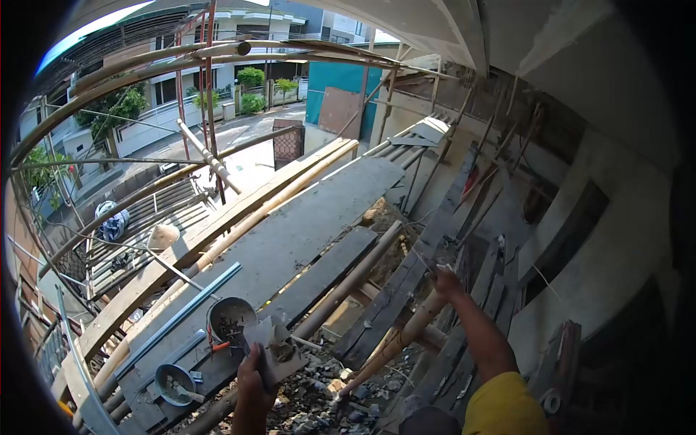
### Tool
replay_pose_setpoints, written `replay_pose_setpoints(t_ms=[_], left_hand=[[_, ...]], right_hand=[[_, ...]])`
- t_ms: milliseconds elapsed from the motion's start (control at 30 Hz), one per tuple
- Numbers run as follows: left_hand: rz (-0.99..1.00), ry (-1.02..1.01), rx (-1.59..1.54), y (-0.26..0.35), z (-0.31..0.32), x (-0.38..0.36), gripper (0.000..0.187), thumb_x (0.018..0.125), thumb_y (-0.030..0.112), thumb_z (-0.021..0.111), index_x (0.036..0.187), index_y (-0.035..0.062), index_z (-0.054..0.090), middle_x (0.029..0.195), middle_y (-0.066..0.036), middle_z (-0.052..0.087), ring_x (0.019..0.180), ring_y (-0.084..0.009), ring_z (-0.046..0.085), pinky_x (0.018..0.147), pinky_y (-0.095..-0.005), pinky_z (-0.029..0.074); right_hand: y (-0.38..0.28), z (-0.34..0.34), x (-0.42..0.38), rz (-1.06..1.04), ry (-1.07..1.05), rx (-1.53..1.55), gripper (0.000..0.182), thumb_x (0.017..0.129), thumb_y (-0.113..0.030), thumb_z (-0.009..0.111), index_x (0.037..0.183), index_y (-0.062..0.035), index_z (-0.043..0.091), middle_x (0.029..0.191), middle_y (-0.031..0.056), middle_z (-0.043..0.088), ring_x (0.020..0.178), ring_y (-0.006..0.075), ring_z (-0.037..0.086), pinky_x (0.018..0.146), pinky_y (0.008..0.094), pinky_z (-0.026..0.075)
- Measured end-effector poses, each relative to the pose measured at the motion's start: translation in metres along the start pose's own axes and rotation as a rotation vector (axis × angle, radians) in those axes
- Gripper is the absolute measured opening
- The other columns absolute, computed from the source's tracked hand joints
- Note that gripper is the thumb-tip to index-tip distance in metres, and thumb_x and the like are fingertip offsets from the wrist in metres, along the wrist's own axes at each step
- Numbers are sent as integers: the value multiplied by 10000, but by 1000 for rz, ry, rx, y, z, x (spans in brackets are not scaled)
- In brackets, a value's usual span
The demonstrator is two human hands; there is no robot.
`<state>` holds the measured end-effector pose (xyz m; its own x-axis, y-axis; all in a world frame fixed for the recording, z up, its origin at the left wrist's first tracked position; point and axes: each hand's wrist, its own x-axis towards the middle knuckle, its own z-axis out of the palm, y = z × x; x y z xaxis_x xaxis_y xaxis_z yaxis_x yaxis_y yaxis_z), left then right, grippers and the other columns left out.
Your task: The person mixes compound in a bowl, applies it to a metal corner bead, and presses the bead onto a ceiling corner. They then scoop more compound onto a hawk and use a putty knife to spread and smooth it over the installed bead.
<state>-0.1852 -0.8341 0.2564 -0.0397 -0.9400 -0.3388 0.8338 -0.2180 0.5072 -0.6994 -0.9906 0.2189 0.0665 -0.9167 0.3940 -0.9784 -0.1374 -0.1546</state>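
Note:
In the lower middle of the head view, my left hand (250,378) is closed on the edge of a flat pale board (274,366). A small brownish-grey lump (281,352) lies on that board. My right hand (446,284) reaches forward at the right with its fingers curled closed. Something thin and light shows at the fingers, too small to name. Just beyond the board sits a round bucket (232,319) with dark bits inside. A grey bowl (174,383) with a light-coloured tool in it stands left of my left hand. An orange-handled tool (220,347) lies beside the bucket.
Grey planks (319,206) and bamboo poles (355,279) form a scaffold, with gaps between them. Rubble (319,388) lies below. A bamboo railing (145,72) curves along the left. A wall (573,225) stands at the right, under a low ceiling (558,43).

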Motion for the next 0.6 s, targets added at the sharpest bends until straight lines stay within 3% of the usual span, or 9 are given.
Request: replay_pose_setpoints(t_ms=[133, 200, 300, 367, 400, 433, 467, 533, 600], left_hand=[[6, 51, 79, -19, -4, 17, 336, 976, 324, 497, 1170, 53, 536, 1006, -37, 627, 898, -153, 620, 783, -302, 516], [-185, 150, 242, -17, -50, 23, 599, 969, 283, 521, 1478, 203, 215, 1284, -109, 515, 1115, -224, 542, 881, -266, 506], [-65, -44, -31, -16, -84, 16, 364, 985, 269, 489, 1263, 34, 494, 1100, -97, 616, 969, -226, 613, 803, -303, 548], [181, 531, 11, -5, 52, -15, 315, 996, 277, 462, 1200, 51, 540, 1061, -89, 629, 787, -164, 635, 591, -267, 550], [130, 480, 17, -9, -1, -10, 349, 1007, 277, 430, 1294, 86, 488, 1138, -98, 602, 798, -165, 625, 639, -291, 556], [32, -388, -185, -6, -80, -14, 414, 1018, 269, 396, 1404, 120, 384, 1266, -126, 532, 894, -194, 602, 757, -292, 553], [118, -66, -36, -3, -31, -34, 427, 1018, 263, 393, 1421, 125, 363, 1250, -128, 536, 919, -192, 587, 759, -272, 551], [247, 511, 128, -2, 101, -58, 455, 1011, 247, 404, 1443, 124, 333, 1188, -127, 553, 957, -187, 560, 751, -261, 551], [266, 532, 162, -7, 118, -70, 406, 992, 226, 452, 1373, 93, 411, 1146, -128, 565, 1024, -238, 544, 893, -397, 514]], right_hand=[[9, -1, 12, -61, -210, -118, 530, 922, -407, 512, 1421, -394, 335, 767, 159, 630, 770, 373, 630, 684, 496, 491], [13, -6, 23, -36, -333, -79, 534, 924, -434, 494, 1426, -400, 318, 783, 149, 649, 744, 368, 642, 671, 493, 498], [34, 8, 29, -46, -352, 39, 556, 918, -439, 499, 1435, -395, 302, 772, 153, 655, 715, 374, 645, 658, 497, 503], [36, 11, 24, -11, -344, 34, 545, 908, -418, 514, 1422, -396, 333, 738, 165, 646, 687, 378, 642, 649, 496, 504], [37, 8, 25, -6, -362, 51, 540, 902, -408, 521, 1415, -385, 353, 719, 168, 640, 679, 376, 641, 641, 492, 505], [35, 4, 27, -1, -392, 73, 535, 896, -399, 527, 1408, -374, 374, 700, 171, 633, 671, 375, 640, 633, 488, 505], [32, -1, 30, 14, -356, 155, 334, 881, -357, 567, 1169, -200, 628, 732, 167, 646, 690, 370, 640, 646, 487, 502], [32, -7, 34, 7, -394, 183, 394, 878, -362, 572, 1233, -192, 585, 734, 160, 650, 689, 370, 640, 647, 488, 502], [40, 0, 31, -26, -370, 219, 510, 883, -360, 573, 1349, -171, 491, 748, 149, 659, 691, 369, 640, 646, 485, 497]])
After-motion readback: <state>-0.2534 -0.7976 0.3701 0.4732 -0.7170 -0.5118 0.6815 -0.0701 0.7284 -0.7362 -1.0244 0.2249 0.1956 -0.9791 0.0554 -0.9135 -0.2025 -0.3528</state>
